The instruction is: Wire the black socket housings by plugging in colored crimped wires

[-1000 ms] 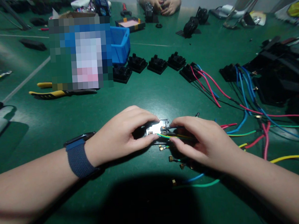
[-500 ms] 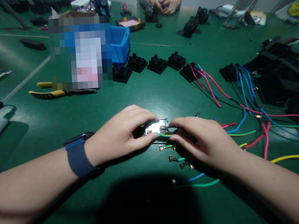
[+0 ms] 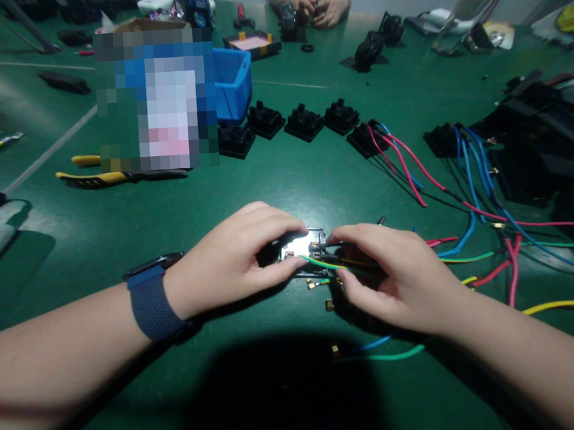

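Note:
A small black part with a bright, shiny face [image 3: 299, 245] lies on the green table between my hands. My left hand [image 3: 243, 250] grips its left side between thumb and fingers. A green-yellow wire [image 3: 323, 263] runs from the part toward the right. My right hand [image 3: 392, 270] is at the part's right side, its index finger by a dark wire and its thumb apart, just below the green-yellow wire. Brass terminals [image 3: 329, 304] on wire ends lie just below, partly under my right hand.
Black sockets [image 3: 303, 122] stand in a row behind, near a blue bin [image 3: 233, 82]. Yellow-handled pliers [image 3: 95, 179] lie at the left. Red and blue wires [image 3: 409, 152] spread over the right. Another person's hands [image 3: 330, 8] are at the far side.
My right thumb has moved down and away from the green-yellow wire, widening the gap to the index finger. My left hand keeps its hold on the part.

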Demonstrator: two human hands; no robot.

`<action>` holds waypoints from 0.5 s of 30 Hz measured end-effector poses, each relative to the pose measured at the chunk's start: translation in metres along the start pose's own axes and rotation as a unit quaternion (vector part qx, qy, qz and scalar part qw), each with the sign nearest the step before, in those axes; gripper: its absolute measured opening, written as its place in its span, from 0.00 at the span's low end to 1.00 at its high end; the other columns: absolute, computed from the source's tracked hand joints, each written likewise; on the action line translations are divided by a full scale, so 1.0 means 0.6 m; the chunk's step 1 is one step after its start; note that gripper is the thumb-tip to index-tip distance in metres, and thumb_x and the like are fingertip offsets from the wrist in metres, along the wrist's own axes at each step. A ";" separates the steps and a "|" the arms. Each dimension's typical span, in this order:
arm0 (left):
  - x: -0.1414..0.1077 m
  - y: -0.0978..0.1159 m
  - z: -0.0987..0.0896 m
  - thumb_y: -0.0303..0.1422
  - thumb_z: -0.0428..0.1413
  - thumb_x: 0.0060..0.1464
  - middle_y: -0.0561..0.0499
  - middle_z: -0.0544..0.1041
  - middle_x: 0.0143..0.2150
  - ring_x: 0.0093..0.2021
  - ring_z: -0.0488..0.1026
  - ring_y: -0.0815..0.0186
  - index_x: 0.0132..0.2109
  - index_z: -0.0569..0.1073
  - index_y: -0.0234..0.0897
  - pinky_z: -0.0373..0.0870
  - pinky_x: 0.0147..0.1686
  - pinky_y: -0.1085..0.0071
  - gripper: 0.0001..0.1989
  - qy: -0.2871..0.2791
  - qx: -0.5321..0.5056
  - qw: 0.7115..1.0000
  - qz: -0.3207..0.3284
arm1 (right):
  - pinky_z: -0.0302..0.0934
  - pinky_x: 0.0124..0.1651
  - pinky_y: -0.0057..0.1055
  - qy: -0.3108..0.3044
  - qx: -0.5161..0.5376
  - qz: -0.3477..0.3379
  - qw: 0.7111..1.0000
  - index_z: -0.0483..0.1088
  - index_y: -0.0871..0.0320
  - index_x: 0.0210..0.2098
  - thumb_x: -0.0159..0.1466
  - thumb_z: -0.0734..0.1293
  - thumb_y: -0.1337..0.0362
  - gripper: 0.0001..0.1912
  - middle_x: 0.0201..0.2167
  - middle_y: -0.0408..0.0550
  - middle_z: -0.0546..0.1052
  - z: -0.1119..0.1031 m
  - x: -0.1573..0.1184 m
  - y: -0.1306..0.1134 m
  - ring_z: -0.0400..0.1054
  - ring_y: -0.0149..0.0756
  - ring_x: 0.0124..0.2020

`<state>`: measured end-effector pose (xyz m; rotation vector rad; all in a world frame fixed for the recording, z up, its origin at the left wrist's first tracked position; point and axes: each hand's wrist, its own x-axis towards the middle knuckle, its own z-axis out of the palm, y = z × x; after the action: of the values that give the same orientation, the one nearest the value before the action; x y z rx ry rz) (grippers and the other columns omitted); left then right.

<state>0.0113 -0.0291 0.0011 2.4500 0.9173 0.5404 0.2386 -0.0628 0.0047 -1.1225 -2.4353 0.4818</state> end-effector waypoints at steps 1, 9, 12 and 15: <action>0.000 0.000 0.000 0.36 0.55 0.55 0.47 0.75 0.44 0.44 0.70 0.62 0.48 0.71 0.35 0.65 0.46 0.66 0.15 -0.001 0.000 1.000 0.001 | 0.61 0.33 0.29 -0.001 0.000 -0.003 1.000 0.65 0.58 0.45 0.56 0.64 0.68 0.16 0.35 0.46 0.76 -0.001 0.000 0.000 0.69 0.35 0.33; -0.002 0.000 -0.002 0.36 0.54 0.56 0.47 0.75 0.44 0.45 0.70 0.62 0.49 0.70 0.36 0.65 0.46 0.67 0.14 0.005 0.002 1.000 0.003 | 0.60 0.32 0.30 0.004 -0.006 -0.011 1.000 0.65 0.57 0.46 0.59 0.62 0.67 0.15 0.33 0.46 0.76 0.001 0.002 0.003 0.69 0.34 0.32; -0.002 0.000 -0.003 0.36 0.54 0.56 0.47 0.75 0.44 0.45 0.70 0.62 0.48 0.71 0.35 0.65 0.46 0.67 0.15 0.003 0.002 1.000 0.000 | 0.61 0.33 0.30 0.004 0.001 -0.008 1.000 0.65 0.58 0.46 0.59 0.62 0.68 0.14 0.34 0.47 0.76 0.001 0.001 0.003 0.69 0.34 0.32; -0.002 0.000 -0.002 0.36 0.54 0.55 0.47 0.75 0.44 0.45 0.69 0.63 0.49 0.71 0.35 0.64 0.46 0.67 0.15 0.001 0.001 1.000 -0.002 | 0.61 0.33 0.30 0.005 0.003 -0.008 1.000 0.66 0.58 0.46 0.59 0.63 0.68 0.14 0.34 0.46 0.76 0.001 0.000 0.003 0.69 0.34 0.32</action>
<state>0.0100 -0.0294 0.0016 2.4495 0.9251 0.5408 0.2395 -0.0616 0.0036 -1.0995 -2.4303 0.4768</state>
